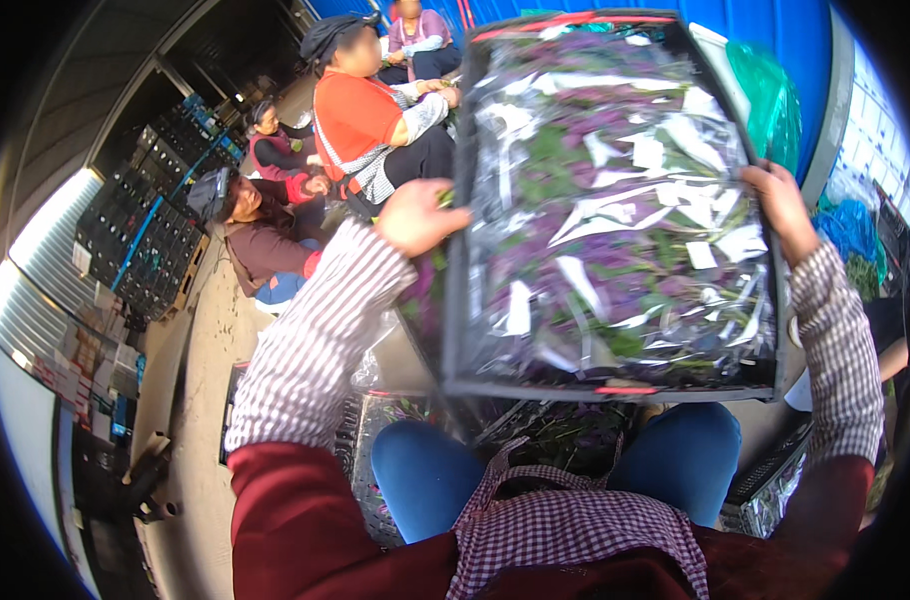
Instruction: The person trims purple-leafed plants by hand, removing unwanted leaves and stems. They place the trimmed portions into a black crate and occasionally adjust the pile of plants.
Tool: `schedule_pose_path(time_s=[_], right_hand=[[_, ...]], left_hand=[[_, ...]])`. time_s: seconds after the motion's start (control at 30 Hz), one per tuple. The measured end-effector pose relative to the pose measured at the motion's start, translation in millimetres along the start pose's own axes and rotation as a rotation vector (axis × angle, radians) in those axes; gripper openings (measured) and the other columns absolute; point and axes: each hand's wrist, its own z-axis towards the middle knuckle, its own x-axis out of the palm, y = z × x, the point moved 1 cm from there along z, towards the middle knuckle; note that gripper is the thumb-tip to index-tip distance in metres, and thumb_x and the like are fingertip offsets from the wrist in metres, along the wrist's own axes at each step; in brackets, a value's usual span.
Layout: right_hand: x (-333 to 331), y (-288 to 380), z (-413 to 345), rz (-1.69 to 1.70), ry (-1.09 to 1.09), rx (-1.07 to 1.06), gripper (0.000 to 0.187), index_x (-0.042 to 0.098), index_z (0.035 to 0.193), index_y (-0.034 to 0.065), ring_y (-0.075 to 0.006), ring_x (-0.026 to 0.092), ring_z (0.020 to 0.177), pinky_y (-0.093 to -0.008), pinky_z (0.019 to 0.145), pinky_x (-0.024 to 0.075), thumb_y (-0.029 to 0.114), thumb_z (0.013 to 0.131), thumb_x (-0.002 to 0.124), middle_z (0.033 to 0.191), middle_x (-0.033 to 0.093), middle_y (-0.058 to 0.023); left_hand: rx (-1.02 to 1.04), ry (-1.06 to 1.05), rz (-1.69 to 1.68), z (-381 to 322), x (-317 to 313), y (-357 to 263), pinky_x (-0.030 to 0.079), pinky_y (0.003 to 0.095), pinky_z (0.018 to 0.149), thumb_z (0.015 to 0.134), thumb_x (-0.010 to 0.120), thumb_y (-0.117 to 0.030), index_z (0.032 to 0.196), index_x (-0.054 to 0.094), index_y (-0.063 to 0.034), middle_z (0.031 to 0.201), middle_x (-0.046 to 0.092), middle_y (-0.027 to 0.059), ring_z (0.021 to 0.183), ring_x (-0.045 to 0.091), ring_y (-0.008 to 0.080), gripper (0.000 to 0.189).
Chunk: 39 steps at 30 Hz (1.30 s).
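A black plastic crate (612,393) is held up in front of me, its open top facing me. Inside lie clear plastic packs (605,217) of purple and green leafy vegetables, with white labels or glare on the film. My left hand (419,217) grips the crate's left side, a bit of green showing at its fingers. My right hand (781,206) grips the right side, thumb on the rim. Loose leafy stems (567,435) lie in a crate below, between my knees. More purple leaves (425,292) show blurred just under my left hand.
Several people sit at the upper left, the nearest of them a person in an orange top (357,112). Stacked black crates (139,217) stand on a pallet at the left. A green plastic bag (766,97) is behind the held crate. Another crate (770,465) sits by my right knee.
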Motion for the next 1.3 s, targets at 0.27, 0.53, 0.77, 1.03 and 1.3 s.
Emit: schedule_pose_path(time_s=[0.27, 0.53, 0.77, 1.03, 1.3], right_hand=[[294.6, 36.6, 11.8, -0.081, 0.377, -0.061, 0.031, 0.068, 0.085, -0.0089, -0.0175, 0.061, 0.071, -0.0314, 0.065, 0.0458, 0.021, 0.076, 0.067, 0.077, 0.067, -0.0099], [529.4, 10.9, 36.3, -0.131, 0.545, 0.018, 0.04, 0.069, 0.09, -0.0121, -0.0269, 0.067, 0.079, -0.0355, 0.071, 0.0498, 0.023, 0.07, 0.071, 0.083, 0.07, -0.0201], [613.0, -48.9, 66.2, -0.463, 0.603, -0.077, 0.048, 0.071, 0.094, -0.0061, -0.0393, 0.066, 0.094, -0.0405, 0.084, 0.0498, 0.037, 0.074, 0.064, 0.097, 0.069, -0.0265], [628.7, -66.6, 77.4, -0.477, 0.666, -0.066, 0.056, 0.07, 0.098, -0.0083, -0.04, 0.064, 0.103, -0.0398, 0.089, 0.0493, 0.043, 0.075, 0.067, 0.106, 0.067, -0.0295], [561.3, -43.1, 36.0, -0.424, 0.804, -0.12, 0.075, 0.063, 0.109, -0.0134, -0.0309, 0.067, 0.099, -0.0371, 0.086, 0.0513, 0.05, 0.072, 0.078, 0.104, 0.068, -0.0256]], left_hand=[[-0.542, -0.077, -0.258, -183.2, -50.4, 191.3, 0.039, 0.0259, 0.049, 0.078, 0.072, -0.019, 0.099, 0.071, 0.0002, 0.063, 0.06, -0.0013, 0.051, 0.05, 0.0072, 0.029], [-0.844, -0.144, -0.077, -254.5, -62.2, 331.8, 0.052, 0.034, 0.067, 0.076, 0.071, -0.02, 0.096, 0.07, 0.006, 0.077, 0.072, 0.0145, 0.067, 0.068, 0.0205, 0.034], [-0.938, -0.037, 0.081, -252.4, -30.6, 398.9, 0.052, 0.0347, 0.067, 0.077, 0.071, -0.023, 0.098, 0.071, 0.0042, 0.077, 0.072, 0.0127, 0.067, 0.067, 0.0195, 0.034], [-0.895, -0.099, -0.047, -255.2, -17.5, 434.9, 0.052, 0.0342, 0.065, 0.075, 0.074, -0.03, 0.095, 0.072, 0.0034, 0.075, 0.071, 0.0133, 0.066, 0.067, 0.0219, 0.039], [-0.983, -0.015, 0.125, -260.5, -17.0, 418.8, 0.054, 0.0385, 0.067, 0.076, 0.075, -0.034, 0.09, 0.071, 0.0067, 0.076, 0.071, 0.0182, 0.069, 0.069, 0.0263, 0.044]])
